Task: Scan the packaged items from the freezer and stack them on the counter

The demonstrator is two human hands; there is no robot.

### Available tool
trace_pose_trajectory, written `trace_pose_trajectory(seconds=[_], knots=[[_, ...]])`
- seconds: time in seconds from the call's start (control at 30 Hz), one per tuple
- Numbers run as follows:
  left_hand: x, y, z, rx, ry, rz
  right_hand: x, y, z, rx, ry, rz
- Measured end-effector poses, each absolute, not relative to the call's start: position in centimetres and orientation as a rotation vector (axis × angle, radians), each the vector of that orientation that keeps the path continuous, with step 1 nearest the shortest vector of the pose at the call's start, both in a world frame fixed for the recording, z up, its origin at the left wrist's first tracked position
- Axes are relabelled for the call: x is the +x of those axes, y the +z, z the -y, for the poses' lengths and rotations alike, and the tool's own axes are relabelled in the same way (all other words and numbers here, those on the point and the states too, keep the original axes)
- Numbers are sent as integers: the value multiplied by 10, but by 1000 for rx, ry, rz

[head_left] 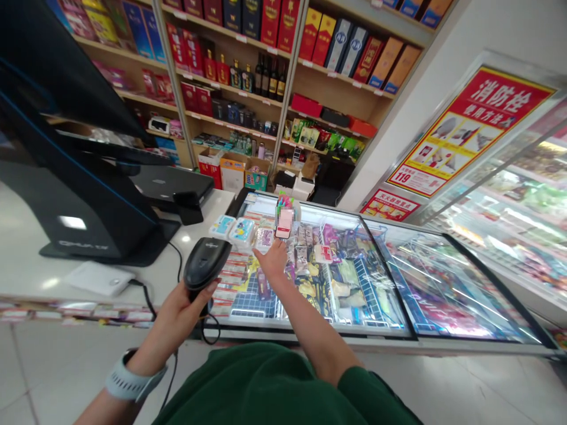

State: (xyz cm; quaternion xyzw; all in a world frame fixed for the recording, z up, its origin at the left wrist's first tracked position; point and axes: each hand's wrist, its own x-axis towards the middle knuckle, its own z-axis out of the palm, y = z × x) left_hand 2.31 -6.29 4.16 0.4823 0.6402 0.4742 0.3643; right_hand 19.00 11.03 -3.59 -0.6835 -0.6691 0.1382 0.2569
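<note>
My left hand [183, 310] is wrapped round the handle of a black barcode scanner [206, 262], whose cable hangs down behind. Reaching forward over the glass-topped freezer [310, 332], my right hand [273, 260] has its thumb spread to the left. Its fingertips are at the lower edge of a phone-like flat thing [283, 230] with a partly blurred front; whether they touch it I cannot make out. Clear plastic packs stand left of that hand: a purple one [264, 237], a blue-and-yellow one [242, 230] and a blue one [222, 225]. Another pack [323, 254], white and red, lies to the right.
At left a black checkout monitor stand [97, 212] rises from the white counter [26, 260]. A white box-shaped device [101, 277] with a cable lies before it. Behind the freezer are shelves [239, 38] of boxes and bottles. Bagged goods lie beneath the freezer glass.
</note>
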Motion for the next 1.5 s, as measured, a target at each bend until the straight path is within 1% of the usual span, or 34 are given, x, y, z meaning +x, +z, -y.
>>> trace_pose_trajectory(seconds=[0.37,0.57,0.87,1.07,1.27,1.5], knots=[[28,56,53,1267,1195,-1653,176,-43,-118,-1943,321,1764],[26,51,48,1328,1192,-1680,179,-42,-121,-1992,272,1760],[27,43,32,1733,894,-1647,192,-48,-120,-1984,259,1714],[34,39,24,1922,760,-1558,199,-55,-119,-1881,241,1699],[47,41,21,1830,726,-1464,229,-57,-110,-1719,160,1722],[73,43,16,1798,666,-1334,294,-51,-82,-1551,-58,1741]])
